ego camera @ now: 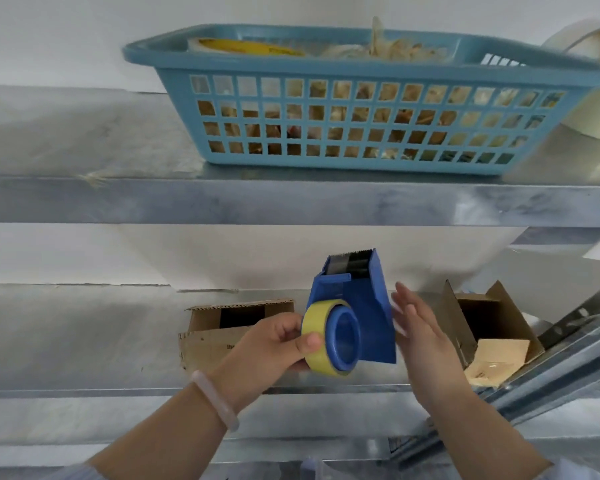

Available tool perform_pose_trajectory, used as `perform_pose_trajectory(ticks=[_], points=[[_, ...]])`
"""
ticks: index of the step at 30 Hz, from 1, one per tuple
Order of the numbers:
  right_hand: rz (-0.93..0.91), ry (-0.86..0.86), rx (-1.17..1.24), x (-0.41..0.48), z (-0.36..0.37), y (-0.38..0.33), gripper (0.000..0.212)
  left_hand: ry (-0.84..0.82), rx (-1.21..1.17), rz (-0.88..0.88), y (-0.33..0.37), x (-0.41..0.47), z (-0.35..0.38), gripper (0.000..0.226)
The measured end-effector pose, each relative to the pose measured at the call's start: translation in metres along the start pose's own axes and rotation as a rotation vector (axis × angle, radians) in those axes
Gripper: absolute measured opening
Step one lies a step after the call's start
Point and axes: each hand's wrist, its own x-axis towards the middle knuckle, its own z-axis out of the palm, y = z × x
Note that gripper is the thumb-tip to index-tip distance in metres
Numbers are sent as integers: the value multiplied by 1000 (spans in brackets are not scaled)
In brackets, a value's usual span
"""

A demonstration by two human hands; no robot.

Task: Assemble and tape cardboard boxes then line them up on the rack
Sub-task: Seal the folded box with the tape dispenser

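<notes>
At lower centre, the left hand (278, 344) is gripping the tape roll (317, 341), probably steadying the dispenser (357, 306). The right hand (420, 327), fingers straight, is lying flat beside it. Behind them on the shelf (84, 341), a box (215, 330) and an open box (492, 320) are waiting.

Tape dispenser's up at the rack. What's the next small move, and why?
Probably close the right hand on the tape dispenser. That hand is open beside it, while the left hand grips only the yellow tape roll, and the two cardboard boxes on the shelf stand open.
</notes>
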Motion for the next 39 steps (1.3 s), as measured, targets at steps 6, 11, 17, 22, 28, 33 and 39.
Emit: perform_pose_trajectory(ticks=[6, 11, 17, 22, 28, 33, 39], points=[[461, -370, 644, -3, 17, 5, 47, -117, -285, 3, 1, -3, 1, 45], [419, -299, 772, 2, 35, 13, 33, -129, -430, -69, -8, -3, -5, 44], [386, -258, 762, 9, 45, 20, 28, 85, 258, -81, -24, -2, -23, 18], [332, -293, 600, 19, 45, 29, 30, 349, 962, 272, -34, -13, -62, 34], [329, -307, 583, 34, 38, 35, 28, 439, 1167, -1, -48, -11, -134, 46], [344, -363, 549, 41, 47, 37, 31, 439, 1047, 109, -66, 4, -122, 28], [196, -604, 318, 55, 74, 27, 45, 444, 1027, 170, -70, 8, -119, 19]])
